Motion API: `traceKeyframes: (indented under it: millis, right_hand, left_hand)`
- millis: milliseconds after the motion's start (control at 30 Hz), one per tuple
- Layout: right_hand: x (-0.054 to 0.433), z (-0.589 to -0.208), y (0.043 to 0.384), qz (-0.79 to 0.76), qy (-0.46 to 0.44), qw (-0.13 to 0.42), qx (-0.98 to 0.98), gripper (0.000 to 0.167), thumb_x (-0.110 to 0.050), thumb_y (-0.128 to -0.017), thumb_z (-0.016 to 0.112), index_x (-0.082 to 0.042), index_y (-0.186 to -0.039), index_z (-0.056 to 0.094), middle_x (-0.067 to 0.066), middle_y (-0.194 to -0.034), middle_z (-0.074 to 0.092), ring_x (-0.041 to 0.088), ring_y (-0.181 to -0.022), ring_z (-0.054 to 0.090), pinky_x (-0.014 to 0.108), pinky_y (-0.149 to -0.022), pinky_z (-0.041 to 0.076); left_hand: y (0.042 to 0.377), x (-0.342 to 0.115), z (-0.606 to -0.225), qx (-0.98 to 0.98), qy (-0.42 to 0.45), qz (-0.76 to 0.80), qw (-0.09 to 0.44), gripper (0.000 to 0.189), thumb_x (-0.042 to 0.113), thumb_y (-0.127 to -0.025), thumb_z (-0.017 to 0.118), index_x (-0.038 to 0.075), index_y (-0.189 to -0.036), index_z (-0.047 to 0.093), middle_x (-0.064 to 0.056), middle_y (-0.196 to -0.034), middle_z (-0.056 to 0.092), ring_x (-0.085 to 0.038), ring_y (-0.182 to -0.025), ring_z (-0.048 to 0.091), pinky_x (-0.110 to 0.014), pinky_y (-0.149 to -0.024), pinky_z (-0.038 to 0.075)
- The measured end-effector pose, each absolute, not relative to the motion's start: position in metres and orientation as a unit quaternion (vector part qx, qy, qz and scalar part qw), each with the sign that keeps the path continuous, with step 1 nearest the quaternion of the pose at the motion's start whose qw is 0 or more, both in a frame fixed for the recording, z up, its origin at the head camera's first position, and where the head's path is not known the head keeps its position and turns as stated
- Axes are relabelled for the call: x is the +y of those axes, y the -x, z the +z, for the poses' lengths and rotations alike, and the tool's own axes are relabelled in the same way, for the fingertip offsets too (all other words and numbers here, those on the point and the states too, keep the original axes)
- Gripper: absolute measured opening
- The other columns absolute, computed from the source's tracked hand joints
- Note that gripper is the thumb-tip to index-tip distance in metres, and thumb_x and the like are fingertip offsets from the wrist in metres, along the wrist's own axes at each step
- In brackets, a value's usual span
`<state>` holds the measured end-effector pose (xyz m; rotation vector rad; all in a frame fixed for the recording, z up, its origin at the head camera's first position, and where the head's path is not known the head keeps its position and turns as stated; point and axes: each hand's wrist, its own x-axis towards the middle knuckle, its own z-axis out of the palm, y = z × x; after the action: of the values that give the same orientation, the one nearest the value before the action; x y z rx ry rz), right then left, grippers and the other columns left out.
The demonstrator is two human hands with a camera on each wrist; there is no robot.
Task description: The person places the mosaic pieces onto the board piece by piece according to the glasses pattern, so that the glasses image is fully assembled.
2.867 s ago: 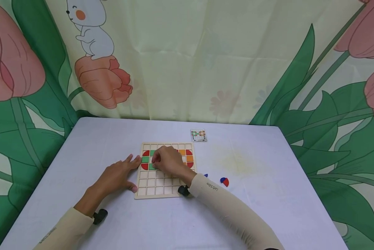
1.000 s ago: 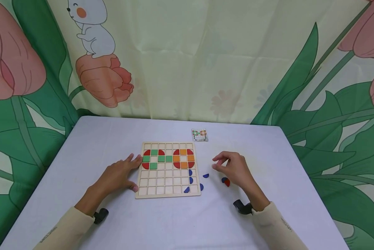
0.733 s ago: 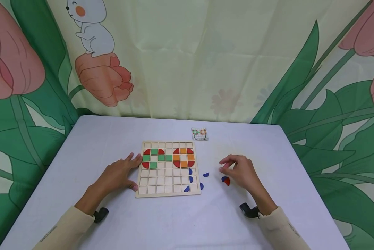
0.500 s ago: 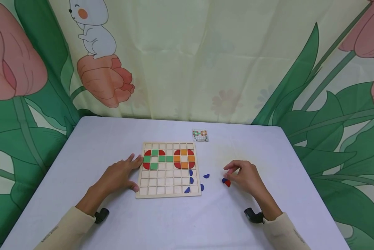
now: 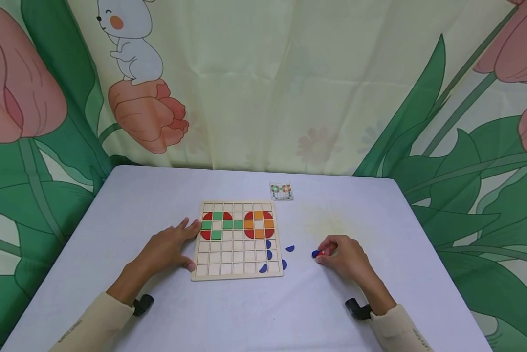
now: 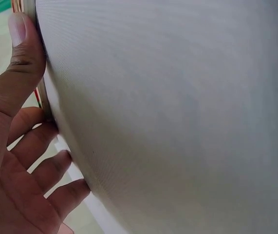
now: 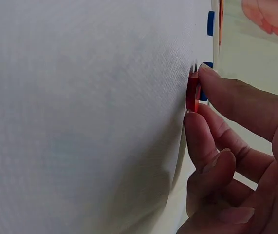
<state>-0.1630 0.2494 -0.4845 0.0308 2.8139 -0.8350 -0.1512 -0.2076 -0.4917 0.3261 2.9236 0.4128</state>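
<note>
A wooden grid board [image 5: 232, 255] lies on the table with red, green and orange tiles set in its upper rows. My left hand [image 5: 168, 247] rests at the board's left edge, fingers spread; the left wrist view shows the thumb [image 6: 26, 63] and fingertips along that edge. To the right of the board, my right hand [image 5: 344, 254] pinches a red tile [image 7: 193, 92] between thumb and fingers, low over the cloth. A blue tile [image 5: 315, 254] lies right beside the red one. My fingers partly hide the red tile in the head view.
Blue tiles [image 5: 269, 254] sit loosely at the board's lower right. Another blue half-round tile [image 5: 290, 248] lies on the cloth, and one [image 5: 284, 264] is at the board's right edge. A small pattern card [image 5: 281, 191] lies behind the board. A printed curtain [image 5: 254, 88] hangs behind the table.
My right hand has left the board, moved right and down to the loose red and blue tiles, and taken hold of the red one. The left hand has stayed at the board's edge.
</note>
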Motion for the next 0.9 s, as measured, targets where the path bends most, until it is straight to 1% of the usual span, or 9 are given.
traceKeyframes:
  millis: [200, 367, 433, 533, 733, 900]
  right_hand:
    - [0.249, -0.482, 0.164, -0.272, -0.002, 0.099, 0.957, 0.025, -0.023, -0.082, 0.094, -0.016, -0.095, 0.074, -0.002, -0.082, 0.068, 0.018, -0.081, 0.058, 0.033, -0.067, 0.040]
    - [0.247, -0.483, 0.166, -0.300, 0.009, 0.095, 0.949, 0.024, -0.016, -0.083, 0.093, -0.015, -0.092, 0.071, -0.001, -0.080, 0.069, 0.018, -0.080, 0.058, 0.033, -0.069, 0.042]
    - [0.245, -0.483, 0.167, -0.322, 0.017, 0.095, 0.942, 0.020, -0.014, -0.084, 0.091, -0.016, -0.093, 0.073, 0.000, -0.079, 0.069, 0.019, -0.079, 0.057, 0.032, -0.067, 0.042]
    - [0.241, -0.483, 0.168, -0.346, 0.034, 0.089, 0.933, 0.016, -0.015, -0.086, 0.090, -0.019, -0.094, 0.076, -0.002, -0.079, 0.070, 0.020, -0.075, 0.054, 0.030, -0.063, 0.042]
    - [0.225, -0.477, 0.169, -0.375, 0.062, 0.069, 0.922, 0.016, -0.019, -0.085, 0.091, -0.023, -0.088, 0.076, -0.005, -0.079, 0.073, 0.020, -0.067, 0.052, 0.027, -0.056, 0.041]
    - [0.205, -0.472, 0.172, -0.393, 0.071, 0.075, 0.914, 0.015, -0.018, -0.087, 0.090, -0.023, -0.090, 0.076, -0.005, -0.084, 0.074, 0.021, -0.069, 0.054, 0.026, -0.055, 0.043]
  left_hand:
    - [0.151, -0.209, -0.492, 0.981, -0.108, 0.139, 0.087, 0.122, 0.044, -0.059, 0.101, 0.012, -0.162, 0.044, -0.026, -0.166, 0.040, -0.060, -0.142, 0.049, -0.072, -0.103, 0.050]
    - [0.151, -0.209, -0.492, 0.980, -0.110, 0.139, 0.088, 0.122, 0.044, -0.059, 0.101, 0.013, -0.162, 0.043, -0.025, -0.167, 0.040, -0.060, -0.142, 0.050, -0.072, -0.103, 0.050]
    - [0.151, -0.209, -0.492, 0.980, -0.110, 0.138, 0.089, 0.122, 0.044, -0.060, 0.101, 0.013, -0.162, 0.043, -0.025, -0.167, 0.040, -0.060, -0.142, 0.050, -0.072, -0.103, 0.050]
    - [0.151, -0.209, -0.492, 0.981, -0.111, 0.135, 0.088, 0.122, 0.044, -0.059, 0.101, 0.013, -0.162, 0.044, -0.026, -0.167, 0.040, -0.061, -0.141, 0.050, -0.072, -0.104, 0.049]
    - [0.151, -0.209, -0.491, 0.980, -0.115, 0.136, 0.086, 0.121, 0.044, -0.059, 0.101, 0.013, -0.162, 0.044, -0.025, -0.167, 0.041, -0.060, -0.142, 0.050, -0.072, -0.104, 0.049]
    - [0.150, -0.209, -0.491, 0.979, -0.116, 0.142, 0.085, 0.121, 0.044, -0.059, 0.100, 0.012, -0.162, 0.045, -0.024, -0.167, 0.041, -0.060, -0.143, 0.049, -0.072, -0.104, 0.049]
